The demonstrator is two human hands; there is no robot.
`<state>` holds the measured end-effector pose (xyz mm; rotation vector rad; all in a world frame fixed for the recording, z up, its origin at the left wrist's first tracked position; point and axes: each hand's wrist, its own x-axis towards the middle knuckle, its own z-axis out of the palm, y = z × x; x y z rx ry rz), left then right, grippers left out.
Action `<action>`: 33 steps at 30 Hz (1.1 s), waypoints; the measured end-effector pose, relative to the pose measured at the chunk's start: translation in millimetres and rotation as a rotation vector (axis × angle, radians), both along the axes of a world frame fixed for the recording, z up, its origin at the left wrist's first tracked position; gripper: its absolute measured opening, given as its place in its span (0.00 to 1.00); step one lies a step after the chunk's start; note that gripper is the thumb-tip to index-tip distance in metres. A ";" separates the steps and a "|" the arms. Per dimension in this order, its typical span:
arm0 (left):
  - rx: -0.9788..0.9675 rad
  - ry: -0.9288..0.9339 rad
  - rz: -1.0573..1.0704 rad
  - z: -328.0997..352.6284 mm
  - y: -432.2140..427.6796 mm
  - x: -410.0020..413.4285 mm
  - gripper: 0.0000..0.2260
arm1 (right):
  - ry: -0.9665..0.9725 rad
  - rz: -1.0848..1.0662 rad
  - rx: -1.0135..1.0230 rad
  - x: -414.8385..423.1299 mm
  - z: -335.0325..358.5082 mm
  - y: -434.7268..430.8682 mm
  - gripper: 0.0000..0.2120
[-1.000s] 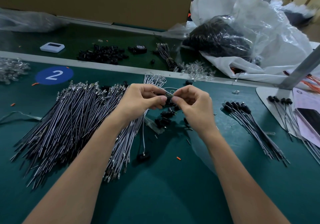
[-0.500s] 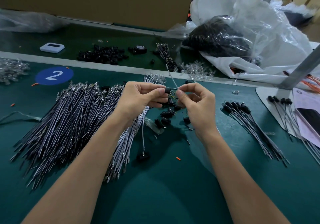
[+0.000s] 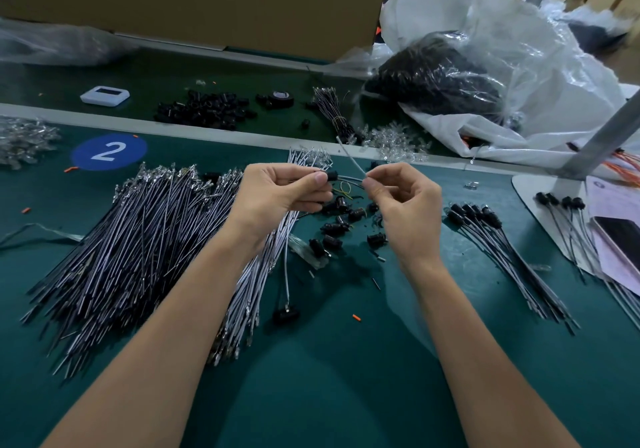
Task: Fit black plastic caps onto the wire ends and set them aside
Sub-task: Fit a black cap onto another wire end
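Left hand: the left hand [image 3: 284, 191] is held above the middle of the surface, thumb and fingertips pinching a black cap [image 3: 332, 175].
Right hand: the right hand [image 3: 405, 212] is just right of the left, thumb and forefinger pinching a thin wire [image 3: 350, 160]; the other fingers are curled.
Wire: it runs from the cap across the short gap to the right fingertips, and a pale stretch sticks out from them towards the far left.
Loose caps: a scatter of black caps [image 3: 337, 229] lies on the green surface [image 3: 346, 378] just below and between the hands.
Uncapped wires: a big fanned heap [image 3: 138, 246] lies on the left, partly under the left forearm.
Capped wires: a bundle with black caps on its far ends [image 3: 502, 250] lies to the right, apart from the hands.
Far side: more black caps [image 3: 204, 109], a small white device [image 3: 105, 95] and a clear plastic bag of dark parts [image 3: 519, 83].
Marker: a blue disc with the number 2 [image 3: 109, 152] lies at the far left.
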<state>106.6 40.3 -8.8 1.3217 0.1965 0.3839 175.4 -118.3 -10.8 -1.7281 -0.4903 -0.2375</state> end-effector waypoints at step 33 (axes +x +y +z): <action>0.092 0.020 -0.056 -2.8 -2.5 0.6 0.05 | -0.318 0.007 -0.282 -1.1 -4.1 0.0 0.03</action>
